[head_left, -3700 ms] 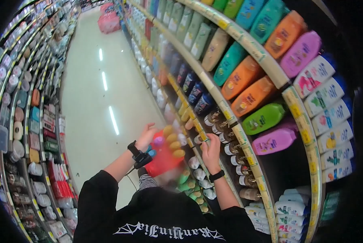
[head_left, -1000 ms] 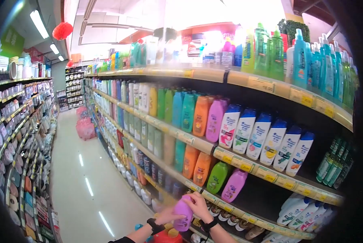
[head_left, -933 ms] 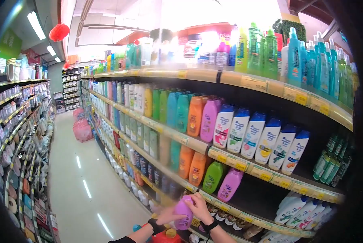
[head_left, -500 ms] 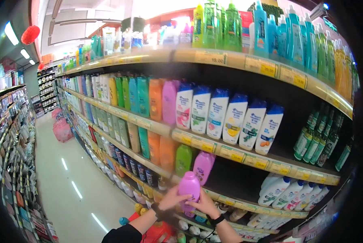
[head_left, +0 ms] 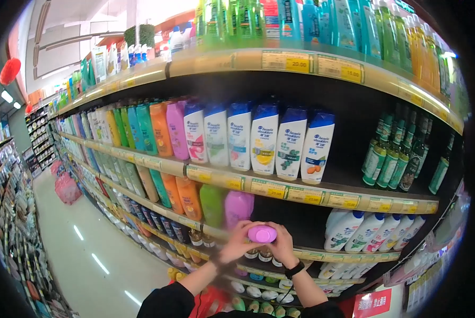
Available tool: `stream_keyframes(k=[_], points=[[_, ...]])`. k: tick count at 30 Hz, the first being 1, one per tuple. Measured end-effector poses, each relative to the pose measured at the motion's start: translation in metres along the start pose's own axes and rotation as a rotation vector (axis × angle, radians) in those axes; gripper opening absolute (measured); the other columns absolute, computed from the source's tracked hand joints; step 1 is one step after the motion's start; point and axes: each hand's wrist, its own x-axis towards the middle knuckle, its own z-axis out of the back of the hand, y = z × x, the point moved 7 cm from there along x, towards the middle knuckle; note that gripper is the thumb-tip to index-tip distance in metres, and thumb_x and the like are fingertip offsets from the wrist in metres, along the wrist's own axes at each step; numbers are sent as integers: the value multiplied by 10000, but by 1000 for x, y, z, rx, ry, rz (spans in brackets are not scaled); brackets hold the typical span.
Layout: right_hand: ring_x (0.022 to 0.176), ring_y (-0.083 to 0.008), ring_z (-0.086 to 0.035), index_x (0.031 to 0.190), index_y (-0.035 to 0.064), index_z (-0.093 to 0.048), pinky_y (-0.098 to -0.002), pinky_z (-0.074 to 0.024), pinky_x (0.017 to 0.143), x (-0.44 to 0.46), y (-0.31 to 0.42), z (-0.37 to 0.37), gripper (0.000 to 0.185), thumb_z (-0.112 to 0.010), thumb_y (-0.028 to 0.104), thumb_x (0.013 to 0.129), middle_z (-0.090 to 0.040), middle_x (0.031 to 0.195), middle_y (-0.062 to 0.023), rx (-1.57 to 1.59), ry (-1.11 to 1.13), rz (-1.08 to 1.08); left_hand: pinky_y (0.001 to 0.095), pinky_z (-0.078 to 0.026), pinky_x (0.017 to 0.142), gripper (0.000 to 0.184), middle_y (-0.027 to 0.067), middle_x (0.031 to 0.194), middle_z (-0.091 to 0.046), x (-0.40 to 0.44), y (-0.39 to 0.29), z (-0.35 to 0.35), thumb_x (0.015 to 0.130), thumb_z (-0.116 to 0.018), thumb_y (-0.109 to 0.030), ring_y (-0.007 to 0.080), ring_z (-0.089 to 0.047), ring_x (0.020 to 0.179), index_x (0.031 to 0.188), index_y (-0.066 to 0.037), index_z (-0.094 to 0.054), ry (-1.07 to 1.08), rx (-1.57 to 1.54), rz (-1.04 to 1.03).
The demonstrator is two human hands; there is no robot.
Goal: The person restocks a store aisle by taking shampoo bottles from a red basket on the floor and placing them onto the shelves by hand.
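A pink shampoo bottle (head_left: 262, 234) is held between both hands, its cap end tilted toward me so that mostly the top shows. My left hand (head_left: 236, 243) grips it from the left side. On the right side my right hand (head_left: 283, 245) closes round it, a dark band on that wrist. Just behind the hands, on the shelf, stands another pink bottle (head_left: 239, 205), beside a green bottle (head_left: 212, 204). The held bottle's lower body is hidden behind its top and my fingers.
White bottles with blue caps (head_left: 264, 140) line the shelf above. More white bottles (head_left: 348, 231) lean at the right on the hands' level. Green glass bottles (head_left: 388, 159) stand farther right. The aisle floor (head_left: 81, 254) runs along the left, with a pink bundle (head_left: 67, 188) on it.
The pink bottle has tipped from upright, so its cap now faces me. Both hands have moved slightly up and right in view, and the camera has shifted toward the right.
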Motion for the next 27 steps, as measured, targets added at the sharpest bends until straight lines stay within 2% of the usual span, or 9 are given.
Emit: stream_keyframes(k=[1, 4, 7, 10, 11, 12, 15, 18, 27], points=[[968, -357, -559, 1124, 59, -531, -410, -465, 813, 3, 0, 3, 503, -721, 87, 659, -600, 1043, -153, -5, 3, -8, 371, -349, 994, 585, 114, 1165, -490, 2, 0, -2, 726, -760, -245, 267, -436, 1144, 1238, -104, -513, -9, 19, 5], [973, -361, -563, 1123, 55, -529, -407, -465, 813, -1, -22, -8, 505, -737, 112, 666, -600, 1050, -159, 4, 2, -85, 388, -325, 1021, 604, 142, 1236, -453, 6, 16, -14, 774, -715, -247, 296, -403, 1188, 1296, -103, -447, -3, 142, -5], [989, -352, -562, 1156, 78, -505, -409, -465, 822, -7, -43, -20, 514, -715, 164, 695, -596, 1074, -157, 79, -40, -195, 395, -319, 1031, 709, 210, 1308, -399, 7, 26, -21, 816, -676, -244, 323, -404, 1218, 1369, -13, -296, 8, -12, 28], [962, -373, -572, 1186, 81, -474, -418, -473, 800, -4, -47, -25, 574, -729, 248, 699, -594, 1054, -193, 1, -5, -290, 386, -322, 1029, 775, 215, 1337, -371, 1, 35, -21, 817, -677, -255, 308, -400, 1232, 1387, 26, -233, -23, -150, 45], [925, -389, -584, 1196, 58, -453, -425, -478, 777, -1, -43, -24, 613, -715, 339, 719, -598, 1023, -216, -3, -6, -305, 382, -278, 1058, 828, 224, 1379, -319, 3, 46, -24, 821, -671, -264, 306, -337, 1285, 1404, 42, -170, 26, -216, 41], [925, -389, -584, 1196, 58, -453, -425, -478, 777, 0, -44, -29, 613, -715, 339, 719, -598, 1023, -216, -1, -1, -310, 382, -278, 1058, 828, 224, 1379, -319, 1, 41, -21, 821, -671, -264, 306, -337, 1285, 1404, 42, -170, 27, -217, 48], [920, -386, -594, 1179, 10, -440, -422, -475, 775, 3, -55, -42, 606, -675, 384, 765, -610, 987, -231, 42, 16, -404, 388, -175, 1103, 865, 240, 1445, -217, -5, 36, -15, 842, -642, -314, 318, -201, 1359, 1417, 57, -114, 47, -73, 54], [940, -377, -596, 1160, 9, -441, -413, -474, 784, 8, -56, -50, 574, -671, 371, 778, -612, 1002, -234, 205, 53, -425, 390, -187, 1100, 857, 242, 1447, -218, -6, 56, -16, 849, -633, -322, 325, -209, 1356, 1413, 68, -119, 39, -109, 75], [929, -288, -626, 1168, 8, -415, -352, -490, 781, 6, -57, -56, 525, -672, 285, 803, -617, 1007, -192, 346, 85, -441, 387, -254, 1067, 777, 238, 1394, -313, -13, 69, -9, 847, -627, -330, 330, -289, 1314, 1398, 41, -225, 72, -113, 198]])
